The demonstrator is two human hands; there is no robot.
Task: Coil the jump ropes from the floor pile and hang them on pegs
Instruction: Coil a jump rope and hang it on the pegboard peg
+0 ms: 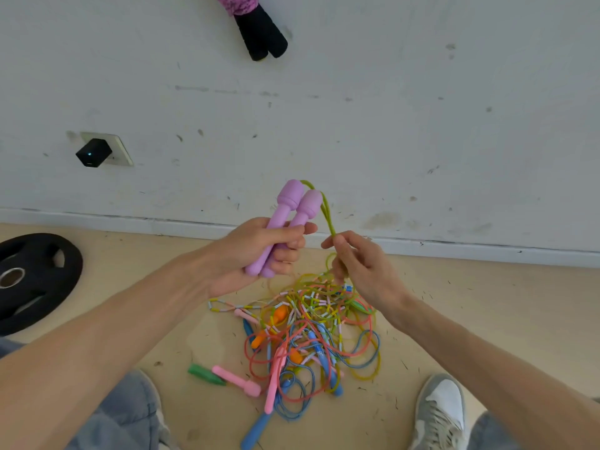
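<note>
My left hand [259, 251] grips two purple jump-rope handles [292, 216] side by side, their round tops pointing up toward the wall. A yellow-green cord [326, 209] loops from the handle tops down to my right hand [354, 264], which pinches it between thumb and fingers. Below my hands the cord runs into a tangled pile of jump ropes [308, 336] on the floor, with pink, blue, orange and green handles among coloured cords. High on the wall hangs a pink rope with black handles [259, 30].
A black weight plate [35, 277] lies on the floor at the left. A wall socket with a black plug [94, 152] sits low on the white wall. My sneakers [441, 414] and jeans frame the pile at the bottom.
</note>
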